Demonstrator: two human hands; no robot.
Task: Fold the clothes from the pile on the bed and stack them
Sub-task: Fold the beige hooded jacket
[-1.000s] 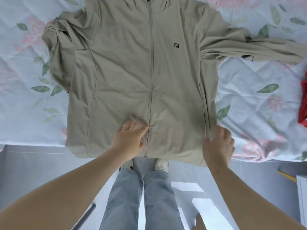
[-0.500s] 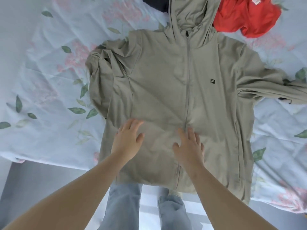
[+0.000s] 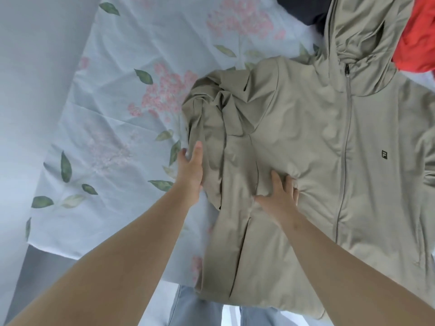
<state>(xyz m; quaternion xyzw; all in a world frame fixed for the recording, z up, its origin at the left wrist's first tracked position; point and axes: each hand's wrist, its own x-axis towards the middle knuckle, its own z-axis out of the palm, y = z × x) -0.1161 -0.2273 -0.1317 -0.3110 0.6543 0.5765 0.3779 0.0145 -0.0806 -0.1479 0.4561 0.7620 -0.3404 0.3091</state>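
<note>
We look down on a beige hooded jacket (image 3: 306, 128) spread front-up on the bed, filling the right half of the scene, its hem hanging over the near edge of the mattress. Its zip (image 3: 346, 142) is closed and runs from the hem up to the hood (image 3: 360, 43), which lies at the far side. A small dark logo (image 3: 384, 154) sits on the chest to the right of the zip. The jacket's sleeve on the left (image 3: 211, 109) is bunched into thick folds over the shoulder, while the sleeve on the right runs out of view.

The person's left hand (image 3: 191, 170) is at the left edge of that bunched sleeve. The fingers we see are straight and close together, pointing away from the person and touching the cloth; we cannot tell whether any of them lie under the fold. The right hand (image 3: 280, 196) lies flat on the jacket's front, left of the zip, with its fingers spread wide and pressing down, and the fabric puckers around the fingertips.

Under the jacket we see a pale blue sheet (image 3: 113, 118) printed with pink flowers and green leaves. A red garment (image 3: 419, 38) lies at the far right, touching the hood, and a dark garment (image 3: 303, 8) lies just left of the hood at the far edge. At the near edge, blue jeans (image 3: 195, 307) show on the person's legs.
</note>
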